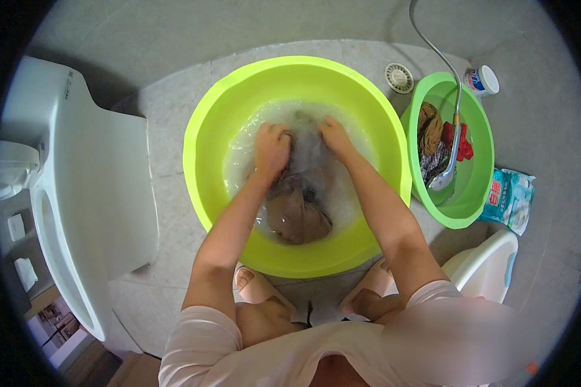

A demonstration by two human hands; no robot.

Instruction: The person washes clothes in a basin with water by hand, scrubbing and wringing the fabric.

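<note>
A large lime-green plastic basin (295, 263) stands on the floor before me, with cloudy, sudsy water (244, 130) in it. A wet brown cloth garment (298, 217) lies partly under the water, bulging up near the basin's near side. My left hand (273, 150) is closed on a dark part of the garment, left of the middle. Over to the right, my right hand (336, 138) dips its fingers into the murky water; what they touch is hidden. A dim, greyish part of the cloth shows below the surface between both hands.
At the right, a smaller green basin (474, 193) holds clothes (430, 128) and a shower head (443, 179) on a metal hose. Beside it are a white tub (489, 80), a blue packet (513, 198), a floor drain (399, 77) and a white basin (484, 266). A white toilet (97, 193) stands left.
</note>
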